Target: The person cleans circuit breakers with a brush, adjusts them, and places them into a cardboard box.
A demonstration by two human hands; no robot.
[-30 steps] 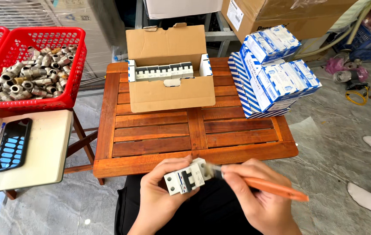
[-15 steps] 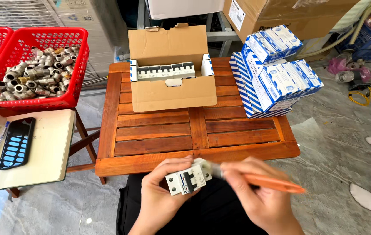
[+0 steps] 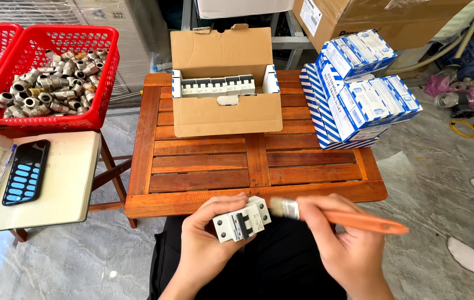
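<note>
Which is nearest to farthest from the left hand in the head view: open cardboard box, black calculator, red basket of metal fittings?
From the left hand:
1. Open cardboard box, ahead on the wooden table.
2. Black calculator, off to the left.
3. Red basket of metal fittings, far left, beyond the calculator.

Left hand [image 3: 206, 247]: at about 7 o'clock in view, palm up, fingers curled closed around a small white block, thumb on its top edge.
Right hand [image 3: 343, 244]: at 5 o'clock, fingers pinched on an orange handle, knuckles upward.
Forearms: both enter from the bottom edge.
</note>
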